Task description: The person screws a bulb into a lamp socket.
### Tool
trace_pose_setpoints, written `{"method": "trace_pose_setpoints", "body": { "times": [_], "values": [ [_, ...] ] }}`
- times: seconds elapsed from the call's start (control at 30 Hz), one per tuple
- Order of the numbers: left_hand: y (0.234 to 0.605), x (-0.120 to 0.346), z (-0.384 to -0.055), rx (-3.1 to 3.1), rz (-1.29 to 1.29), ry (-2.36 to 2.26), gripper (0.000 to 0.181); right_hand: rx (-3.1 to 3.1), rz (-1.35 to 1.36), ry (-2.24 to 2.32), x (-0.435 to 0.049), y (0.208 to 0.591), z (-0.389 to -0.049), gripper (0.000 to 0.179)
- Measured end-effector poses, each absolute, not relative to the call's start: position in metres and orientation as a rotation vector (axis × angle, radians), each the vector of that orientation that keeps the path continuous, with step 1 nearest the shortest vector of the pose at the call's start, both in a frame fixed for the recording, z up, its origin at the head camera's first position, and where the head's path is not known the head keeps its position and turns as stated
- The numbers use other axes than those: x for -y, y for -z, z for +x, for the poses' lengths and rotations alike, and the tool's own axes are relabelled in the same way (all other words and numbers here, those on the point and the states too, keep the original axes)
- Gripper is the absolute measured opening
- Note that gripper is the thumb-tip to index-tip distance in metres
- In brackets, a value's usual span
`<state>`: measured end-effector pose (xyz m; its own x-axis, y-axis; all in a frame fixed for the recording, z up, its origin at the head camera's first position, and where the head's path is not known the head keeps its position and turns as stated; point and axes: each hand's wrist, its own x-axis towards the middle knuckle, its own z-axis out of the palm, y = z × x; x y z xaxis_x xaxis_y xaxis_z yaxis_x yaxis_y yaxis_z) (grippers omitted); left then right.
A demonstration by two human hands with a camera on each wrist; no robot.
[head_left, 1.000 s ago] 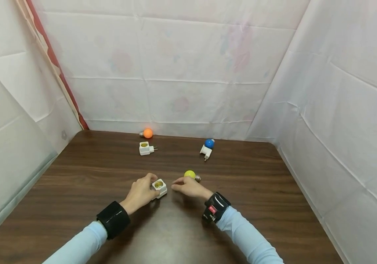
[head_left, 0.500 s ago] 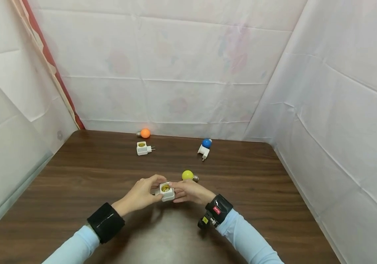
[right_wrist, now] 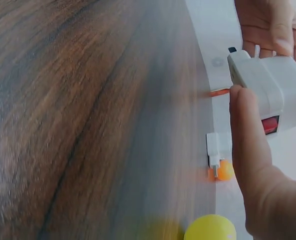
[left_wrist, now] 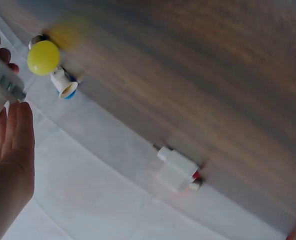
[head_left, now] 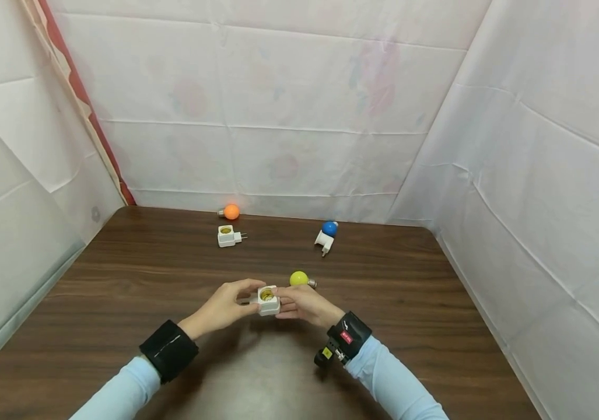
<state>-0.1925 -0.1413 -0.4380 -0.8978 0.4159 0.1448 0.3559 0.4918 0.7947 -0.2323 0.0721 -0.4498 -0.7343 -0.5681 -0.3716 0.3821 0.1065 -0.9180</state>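
Observation:
In the head view a white plug-in lamp socket point(head_left: 269, 304) with a brass-coloured threaded opening is held between both hands over the table. My left hand point(head_left: 223, 309) grips it from the left, thumb at the near side and fingers at the far side. From the right, my right hand point(head_left: 309, 304) pinches it, the thumb close to the threaded opening. The right wrist view shows a red switch point(right_wrist: 270, 124) on its side, and metal plug prongs. Just behind the right hand lies a yellow bulb point(head_left: 298, 279) on its side, its screw base pointing right.
Toward the back left, an orange bulb point(head_left: 231, 212) lies behind a second white socket point(head_left: 227, 236). Back right, a blue bulb point(head_left: 329, 228) lies against a third white socket point(head_left: 324, 240). The brown table point(head_left: 163, 268) is enclosed by white sheets point(head_left: 278, 87).
The left hand has carried the lamp socket right and toward the right hand, which now grips it too. The yellow bulb stays in place.

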Motion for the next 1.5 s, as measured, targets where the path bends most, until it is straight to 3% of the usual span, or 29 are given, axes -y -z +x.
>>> {"method": "trace_pose_setpoints", "body": {
  "times": [0.43, 0.93, 1.5],
  "values": [
    [0.461, 0.137, -0.207, -2.607, 0.548, -1.699, 0.031, -1.621, -0.137, 1.851, -0.084, 0.442, -0.241, 0.046],
    [0.455, 0.129, -0.213, -1.882, 0.039, -2.121, 0.046, -1.674, -0.186, 1.827, -0.083, 0.440, -0.244, 0.046],
    [0.451, 0.122, -0.220, -1.822, -0.168, -2.075, 0.049, -1.701, -0.186, 1.811, -0.087, 0.440, -0.247, 0.048]
  ]
}}
